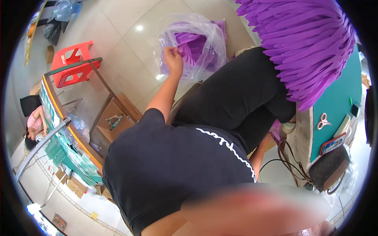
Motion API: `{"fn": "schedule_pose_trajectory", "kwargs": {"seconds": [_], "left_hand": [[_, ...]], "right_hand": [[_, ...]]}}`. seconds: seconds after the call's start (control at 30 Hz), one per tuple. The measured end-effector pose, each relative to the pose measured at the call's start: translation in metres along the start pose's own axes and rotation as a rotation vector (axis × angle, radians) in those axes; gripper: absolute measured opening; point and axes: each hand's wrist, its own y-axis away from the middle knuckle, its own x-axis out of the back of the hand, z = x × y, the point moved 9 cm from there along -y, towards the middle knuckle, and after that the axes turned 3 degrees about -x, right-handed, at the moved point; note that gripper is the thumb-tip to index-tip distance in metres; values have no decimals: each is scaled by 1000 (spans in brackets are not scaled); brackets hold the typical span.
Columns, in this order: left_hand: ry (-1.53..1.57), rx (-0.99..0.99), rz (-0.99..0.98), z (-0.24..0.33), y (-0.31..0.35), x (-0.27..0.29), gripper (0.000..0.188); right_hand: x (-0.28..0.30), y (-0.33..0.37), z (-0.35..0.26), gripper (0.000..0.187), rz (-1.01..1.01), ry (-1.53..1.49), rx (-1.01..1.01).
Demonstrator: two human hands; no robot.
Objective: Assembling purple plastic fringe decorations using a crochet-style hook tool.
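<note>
Far to the left of the left hand (173, 61), past everything else, a co-worker in a pink top (35, 121) sits behind a worktable with a yellow edge (72, 133). Closer on that side, roughly level with the hand, a red plastic stool (66, 63) stands on the tiled floor; a cardboard box (105, 125) is to the hand's left and nearer the body.

The left hand itself is at the end of an outstretched forearm, fingers curled inward, at the near left side of a clear plastic bag (214, 51) on the floor. Whether those fingers pinch the film, a strip or nothing, I cannot tell. The bag's loose purple strips (189, 43) lie immediately to the right of the fingers and a little beyond them, well within the bag's open mouth. Their long axes are jumbled; the clearest ones seem to slant away from the fingers, down to the right. Of the two hands, the left is plainly the nearer to them.

The right forearm (258, 155) runs down beside the thigh, well to the left hand's right; its hand is hidden, so its state cannot be told. Farther right, a thick fanned pile of purple strips (307, 47) overhangs a green tabletop (334, 94), long axes mostly side by side. Past it are pink-handled scissors (323, 121) and a dark pouch (328, 169).
</note>
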Motion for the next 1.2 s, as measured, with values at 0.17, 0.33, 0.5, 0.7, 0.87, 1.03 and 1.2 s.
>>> {"fn": "schedule_pose_trajectory", "kwargs": {"seconds": [0.17,0.33,0.5,0.7,0.87,1.03,1.2], "left_hand": [[-2,-239,193,99,-16,37,8],[109,-404,288,157,-27,76,10],[449,-546,186,271,-52,126,7],[421,-334,-221,394,-83,161,12],[347,-438,-422,450,-65,153,22],[242,-751,-541,492,-279,152,30],[-16,-1102,-483,627,-361,285,40]], "right_hand": [[8,-10,18,33,70,-34,-38],[74,10,-80,30,170,-169,-107],[84,10,-67,24,178,-305,-31],[161,22,-177,24,95,-671,86],[233,62,-317,20,76,-872,489],[257,100,-428,58,190,-870,953],[280,105,-399,25,-60,-1254,891]]}}
